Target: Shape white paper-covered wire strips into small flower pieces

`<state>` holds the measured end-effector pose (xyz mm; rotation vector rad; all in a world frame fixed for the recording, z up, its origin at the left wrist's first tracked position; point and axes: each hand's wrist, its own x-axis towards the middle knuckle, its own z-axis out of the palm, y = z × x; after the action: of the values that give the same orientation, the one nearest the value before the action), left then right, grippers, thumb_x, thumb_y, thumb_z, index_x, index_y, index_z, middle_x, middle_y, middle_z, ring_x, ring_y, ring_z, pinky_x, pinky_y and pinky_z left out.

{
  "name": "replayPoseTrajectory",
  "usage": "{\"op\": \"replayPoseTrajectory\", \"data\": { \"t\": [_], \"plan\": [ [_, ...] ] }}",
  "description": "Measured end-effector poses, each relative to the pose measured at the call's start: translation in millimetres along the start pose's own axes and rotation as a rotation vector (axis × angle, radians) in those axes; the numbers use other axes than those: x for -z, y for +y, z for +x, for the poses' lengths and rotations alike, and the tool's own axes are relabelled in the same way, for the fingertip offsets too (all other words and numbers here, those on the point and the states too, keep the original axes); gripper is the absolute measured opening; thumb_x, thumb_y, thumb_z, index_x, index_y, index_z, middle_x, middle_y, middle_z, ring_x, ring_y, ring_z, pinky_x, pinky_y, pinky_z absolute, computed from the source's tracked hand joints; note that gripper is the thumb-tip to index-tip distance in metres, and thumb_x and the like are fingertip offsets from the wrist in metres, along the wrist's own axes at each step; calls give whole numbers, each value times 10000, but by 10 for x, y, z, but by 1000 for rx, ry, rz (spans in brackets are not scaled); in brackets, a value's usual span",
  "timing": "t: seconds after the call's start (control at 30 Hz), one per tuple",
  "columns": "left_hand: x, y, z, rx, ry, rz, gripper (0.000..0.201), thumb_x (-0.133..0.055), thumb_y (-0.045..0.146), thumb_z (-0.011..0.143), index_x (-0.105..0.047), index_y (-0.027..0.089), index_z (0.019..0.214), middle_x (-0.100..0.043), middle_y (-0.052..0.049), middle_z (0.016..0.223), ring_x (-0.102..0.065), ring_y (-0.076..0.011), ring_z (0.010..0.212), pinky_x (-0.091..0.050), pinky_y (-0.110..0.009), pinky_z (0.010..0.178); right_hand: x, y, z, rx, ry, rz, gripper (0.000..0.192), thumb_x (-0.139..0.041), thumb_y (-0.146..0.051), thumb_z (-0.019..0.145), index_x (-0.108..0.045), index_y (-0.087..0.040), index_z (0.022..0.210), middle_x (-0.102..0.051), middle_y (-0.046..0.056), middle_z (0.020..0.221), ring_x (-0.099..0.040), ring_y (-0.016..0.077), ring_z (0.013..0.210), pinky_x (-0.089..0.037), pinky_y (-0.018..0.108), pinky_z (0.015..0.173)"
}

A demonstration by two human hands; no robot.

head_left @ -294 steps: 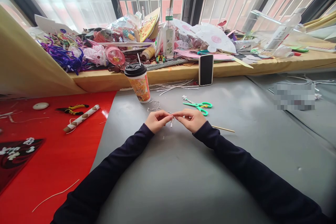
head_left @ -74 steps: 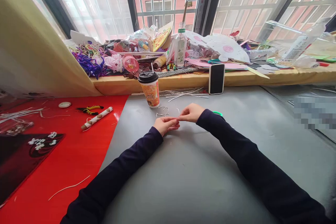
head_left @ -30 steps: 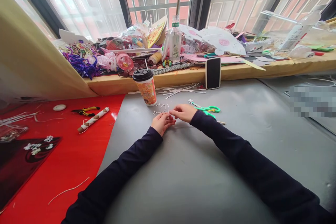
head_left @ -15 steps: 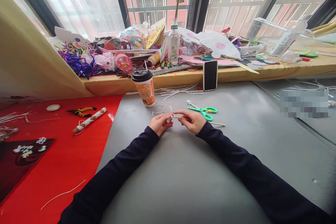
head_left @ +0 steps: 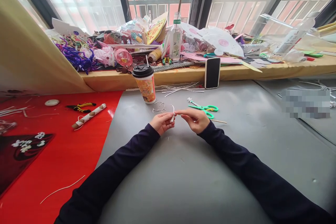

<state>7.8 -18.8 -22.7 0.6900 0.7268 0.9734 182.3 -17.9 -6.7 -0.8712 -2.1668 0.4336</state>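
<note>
Since half a second ago both hands have drawn slightly closer, the white strip now standing more upright between them. My left hand pinches the small white strip at its lower end; my right hand grips a thin wooden stick meeting it, just above the grey bench. I judge the strip light, pliable, easily creased: best held near the joint. Green scissors and a lidded cup lie near.

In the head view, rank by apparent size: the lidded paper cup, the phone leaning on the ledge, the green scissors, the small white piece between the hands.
1. Paper cup
2. Phone, close to the cup and farther off, so unsure
3. Green scissors
4. White piece, pinched between left hand and right hand
</note>
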Motion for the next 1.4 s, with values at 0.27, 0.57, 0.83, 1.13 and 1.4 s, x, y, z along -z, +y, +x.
{"op": "replayPoseTrajectory", "data": {
  "t": [0.27, 0.57, 0.83, 1.13, 1.4],
  "plan": [
    [-27, -24, -13, 33, 14, -72, 110, -600, 171, 676, -619, 105, 761, -574, -42, 677, -518, -66, 516, -455, -197, 530, -30, 8, -47, 12, 25, -227, 328, -370, -179, 807, -557, -255, 1066, -569, 9, 719, -450, 89, 579, -360, 195, 562],
    [-51, -37, -31, 64, 54, -92, 113, -596, 183, 685, -602, 101, 762, -569, -36, 669, -516, -60, 516, -459, -193, 538, 7, 116, -75, 165, -22, -533, 413, -365, -115, 759, -555, -301, 1076, -571, 11, 727, -476, 94, 656, -349, 200, 617],
    [-70, -14, -34, 60, 32, -97, 116, -597, 185, 672, -593, 96, 747, -561, -32, 661, -522, -71, 544, -453, -206, 557, 9, 82, -71, 129, 2, -378, 358, -363, -170, 811, -514, -276, 1118, -574, 16, 757, -498, 98, 670, -372, 195, 627],
    [-89, -13, -37, -32, -10, -51, 129, -590, 205, 651, -577, 93, 712, -524, -23, 623, -497, -77, 523, -413, -223, 533, -23, 60, -61, 84, -4, -195, 325, -351, -215, 830, -507, -253, 1113, -593, 22, 814, -506, 98, 644, -396, 204, 612],
    [-101, -48, -23, -242, -14, 110, 117, -563, 210, 669, -549, 99, 634, -487, 1, 541, -460, -74, 469, -364, -229, 492, -48, 33, -76, 129, 28, -172, 324, -368, -199, 827, -500, -261, 1116, -582, 13, 781, -479, 90, 619, -384, 197, 588]
  ]
}}
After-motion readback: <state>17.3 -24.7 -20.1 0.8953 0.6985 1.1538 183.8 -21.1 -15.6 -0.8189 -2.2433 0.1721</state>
